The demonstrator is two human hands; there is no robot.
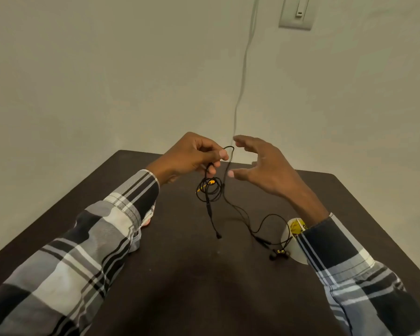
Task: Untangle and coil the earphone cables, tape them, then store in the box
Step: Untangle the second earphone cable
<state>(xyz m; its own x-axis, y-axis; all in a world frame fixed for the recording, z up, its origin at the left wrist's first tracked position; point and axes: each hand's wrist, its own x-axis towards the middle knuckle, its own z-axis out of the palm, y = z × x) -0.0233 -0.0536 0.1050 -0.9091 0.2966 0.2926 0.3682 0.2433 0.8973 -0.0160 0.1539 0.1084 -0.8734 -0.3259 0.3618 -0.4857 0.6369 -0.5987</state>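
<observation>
- Earphone cable (224, 190) is the whole job right now, and it's mid-coil: a few small loops (209, 190) hang under the left hand (192, 155), above the dark counter (170, 275), while the rest trails down and right to the earbuds (279, 253) lying on the counter near the right sleeve.
- Counter-wise, there's a white roll with a yellow label (293, 235) just beside the earbuds, partly hidden by the right sleeve. I'd guess that's the tape, can't swear to it. No box that I can see.
- Left hand's grip is closed, thumb and fingers pinching the top of the loops, with one strand arching up out of the pinch. Keep that pinch firm or the loops will probably spring apart.
- Right hand (264, 166) has a wide open grip, fingers spread and holding nothing, right beside the free strand. Next move imo: catch that strand low, slide along it, and lay each turn the same size as the others.
- There's a yellow bit (211, 183) sitting inside the loops. Don't wind over it crooked.
- The tail with the small dark end (218, 236) dangles under the coil, so watch it doesn't snag a loop.
</observation>
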